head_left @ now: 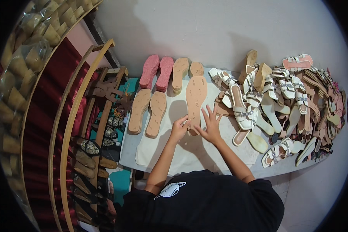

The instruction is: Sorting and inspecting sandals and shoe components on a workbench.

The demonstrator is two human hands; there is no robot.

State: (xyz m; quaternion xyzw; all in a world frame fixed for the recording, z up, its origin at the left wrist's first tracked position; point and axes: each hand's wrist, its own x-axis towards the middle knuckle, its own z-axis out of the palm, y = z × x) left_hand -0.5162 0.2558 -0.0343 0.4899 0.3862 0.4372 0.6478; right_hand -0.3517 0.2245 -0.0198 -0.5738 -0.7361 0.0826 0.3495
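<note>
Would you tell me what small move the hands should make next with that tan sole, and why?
Probably slide the tan sole left, into line beside the pair of tan soles. Both hands grip its near end, the left hand at its left edge and the right hand spread at its right, and it lies apart from that row, close to the pile of white sandals.

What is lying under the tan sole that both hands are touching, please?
The tan sole lies on a white cloth spread over the table. The left hand and right hand cover its near end, so whatever lies beneath that end cannot be seen.
</note>
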